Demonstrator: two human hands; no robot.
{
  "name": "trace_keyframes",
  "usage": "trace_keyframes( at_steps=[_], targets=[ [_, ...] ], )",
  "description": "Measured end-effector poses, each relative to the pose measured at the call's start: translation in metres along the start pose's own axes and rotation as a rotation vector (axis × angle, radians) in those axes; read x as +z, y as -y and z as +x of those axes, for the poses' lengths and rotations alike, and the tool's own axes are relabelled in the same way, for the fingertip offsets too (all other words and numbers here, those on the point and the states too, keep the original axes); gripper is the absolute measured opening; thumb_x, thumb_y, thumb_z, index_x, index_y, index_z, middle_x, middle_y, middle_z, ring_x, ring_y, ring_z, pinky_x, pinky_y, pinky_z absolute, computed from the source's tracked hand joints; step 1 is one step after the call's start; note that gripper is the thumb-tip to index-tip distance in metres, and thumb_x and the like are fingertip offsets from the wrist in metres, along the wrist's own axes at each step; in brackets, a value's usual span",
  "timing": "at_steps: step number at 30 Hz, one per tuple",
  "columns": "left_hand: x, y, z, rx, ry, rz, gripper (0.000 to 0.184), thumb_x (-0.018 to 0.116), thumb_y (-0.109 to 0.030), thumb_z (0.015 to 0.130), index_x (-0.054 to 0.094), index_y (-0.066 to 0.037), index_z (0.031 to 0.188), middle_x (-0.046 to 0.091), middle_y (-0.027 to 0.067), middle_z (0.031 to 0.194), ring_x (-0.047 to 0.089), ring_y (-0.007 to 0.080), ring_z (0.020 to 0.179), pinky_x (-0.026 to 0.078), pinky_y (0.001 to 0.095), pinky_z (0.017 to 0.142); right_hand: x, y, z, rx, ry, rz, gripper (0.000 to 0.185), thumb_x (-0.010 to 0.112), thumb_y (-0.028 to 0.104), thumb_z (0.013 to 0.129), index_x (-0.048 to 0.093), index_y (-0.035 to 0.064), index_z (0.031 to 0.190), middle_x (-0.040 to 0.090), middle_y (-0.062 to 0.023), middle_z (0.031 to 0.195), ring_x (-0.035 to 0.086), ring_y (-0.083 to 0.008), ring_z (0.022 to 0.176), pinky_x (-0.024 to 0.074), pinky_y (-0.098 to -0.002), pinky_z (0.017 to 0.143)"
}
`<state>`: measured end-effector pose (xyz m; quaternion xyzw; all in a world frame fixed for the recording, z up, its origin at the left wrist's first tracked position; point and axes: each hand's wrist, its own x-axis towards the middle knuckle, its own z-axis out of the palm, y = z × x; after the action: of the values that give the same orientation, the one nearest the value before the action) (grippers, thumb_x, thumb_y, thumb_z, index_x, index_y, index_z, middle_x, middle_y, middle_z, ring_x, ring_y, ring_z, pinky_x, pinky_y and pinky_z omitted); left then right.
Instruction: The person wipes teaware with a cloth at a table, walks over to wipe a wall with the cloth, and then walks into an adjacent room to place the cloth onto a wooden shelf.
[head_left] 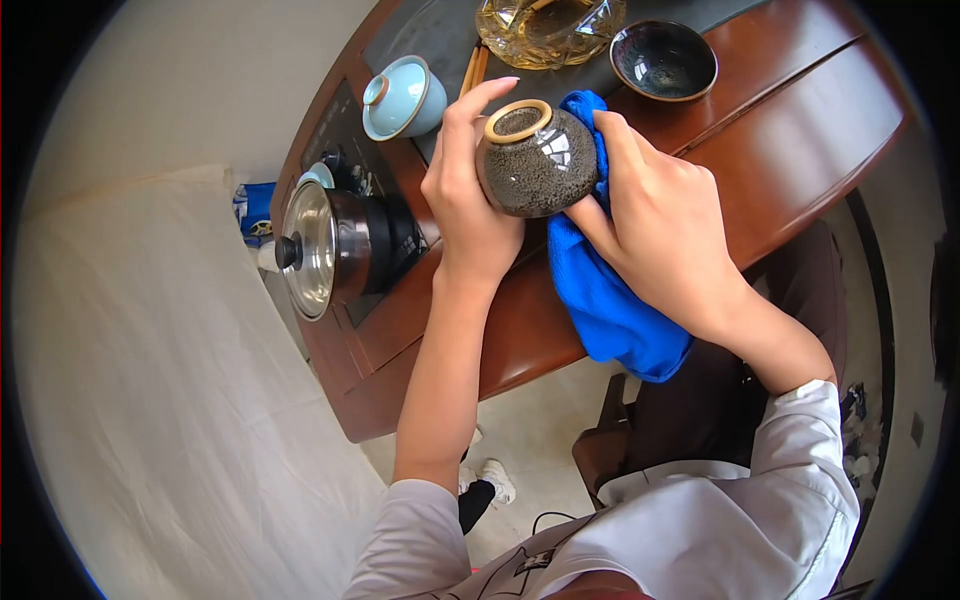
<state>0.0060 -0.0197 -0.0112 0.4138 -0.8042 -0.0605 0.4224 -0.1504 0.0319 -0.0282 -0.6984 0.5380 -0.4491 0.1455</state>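
My left hand (470,205) is closed around one side of a dark speckled teacup (550,170), its index finger stretched out past the rounded wall. The cup is tilted over, so its tan foot ring faces up toward me. A bright blue cloth (615,310) is gripped in my right hand (675,225) and pressed to the cup's right side. The cloth's lower end hangs down past the table's front edge. The cup's mouth is hidden from view.
A pale blue lidded bowl (408,98) lies tilted beyond my left hand. A faceted amber glass dish (550,40), wooden sticks (475,70) and a dark glazed bowl (663,62) are at the back. A lidded metal pot (318,245) stands left on the brown wooden table (530,345).
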Motion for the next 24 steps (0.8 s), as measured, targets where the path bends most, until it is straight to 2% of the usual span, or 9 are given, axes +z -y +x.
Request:
trace_keyframes(
  at_steps=[1,4,8,11,14,15,19,24],
  targets=[
    [-0.002,-0.003,0.0,0.008,0.008,0.018,0.049,0.075,0.0,0.075,0.059,-0.004,0.121,0.069,0.0053,0.095,0.066,0.0155,0.089,0.051,0.0291,0.084,0.002,-0.002,0.0,-0.04,-0.051,-0.015,0.041,0.067,0.023,0.082,0.052,-0.0028,0.11,0.064,-0.0136,0.08,0.066,-0.0316,0.063,0.0522,-0.0403,0.054],
    [-0.006,-0.005,-0.001,0.056,0.01,0.029,0.051,0.074,0.001,0.077,0.056,-0.003,0.125,0.069,0.0055,0.094,0.065,0.0141,0.087,0.051,0.0283,0.082,0.003,-0.005,0.002,-0.074,-0.088,-0.061,0.035,0.065,0.016,0.08,0.055,-0.0013,0.109,0.063,-0.0133,0.078,0.066,-0.0311,0.063,0.0521,-0.0406,0.055],
    [-0.002,-0.001,-0.005,0.081,-0.047,-0.066,0.052,0.07,0.002,0.08,0.051,-0.001,0.128,0.069,0.007,0.09,0.065,0.0125,0.085,0.05,0.0268,0.079,0.006,-0.005,0.004,0.0,-0.09,0.009,0.028,0.062,0.013,0.08,0.058,-0.0009,0.104,0.064,-0.0161,0.073,0.066,-0.0339,0.066,0.0523,-0.0442,0.058],
    [0.005,0.004,-0.007,-0.004,-0.111,-0.175,0.041,0.068,0.0,0.082,0.056,0.0,0.121,0.07,0.0072,0.089,0.066,0.0134,0.085,0.051,0.0274,0.078,0.004,-0.007,0.005,0.073,-0.02,0.072,0.026,0.061,0.015,0.083,0.059,-0.0016,0.102,0.064,-0.0187,0.07,0.066,-0.0367,0.069,0.0524,-0.0471,0.061],
    [0.002,0.007,-0.005,0.107,0.023,0.006,0.036,0.07,0.002,0.074,0.061,0.0,0.109,0.067,0.0121,0.087,0.068,0.0269,0.082,0.052,0.0331,0.075,-0.002,-0.006,0.004,0.11,0.042,0.101,0.027,0.06,0.019,0.085,0.06,-0.0017,0.103,0.064,-0.0203,0.069,0.065,-0.0388,0.07,0.0521,-0.0486,0.063],
    [0.003,0.0,-0.004,0.063,0.028,-0.036,0.029,0.066,0.004,0.073,0.062,0.0,0.102,0.067,0.0146,0.089,0.067,0.0321,0.085,0.052,0.0357,0.077,-0.005,-0.009,0.002,0.11,0.058,0.119,0.028,0.059,0.02,0.086,0.06,-0.0015,0.104,0.064,-0.0203,0.069,0.065,-0.039,0.07,0.0521,-0.0486,0.064],
    [0.007,-0.004,-0.003,-0.028,0.086,-0.02,0.029,0.06,0.008,0.074,0.06,0.0,0.102,0.066,0.0191,0.091,0.066,0.0374,0.088,0.052,0.0394,0.077,-0.007,-0.01,0.003,0.136,0.021,0.178,0.03,0.059,0.024,0.088,0.06,-0.0011,0.106,0.065,-0.0202,0.073,0.064,-0.0398,0.072,0.0514,-0.049,0.065],
    [0.005,0.006,0.0,-0.046,0.042,0.094,0.031,0.06,0.009,0.075,0.059,0.001,0.105,0.066,0.0199,0.092,0.065,0.0402,0.09,0.052,0.0418,0.078,-0.007,-0.008,0.003,0.022,-0.203,0.143,0.03,0.066,0.019,0.084,0.062,0.0007,0.107,0.064,-0.0151,0.089,0.066,-0.0336,0.078,0.0532,-0.0426,0.064]
  ],
)
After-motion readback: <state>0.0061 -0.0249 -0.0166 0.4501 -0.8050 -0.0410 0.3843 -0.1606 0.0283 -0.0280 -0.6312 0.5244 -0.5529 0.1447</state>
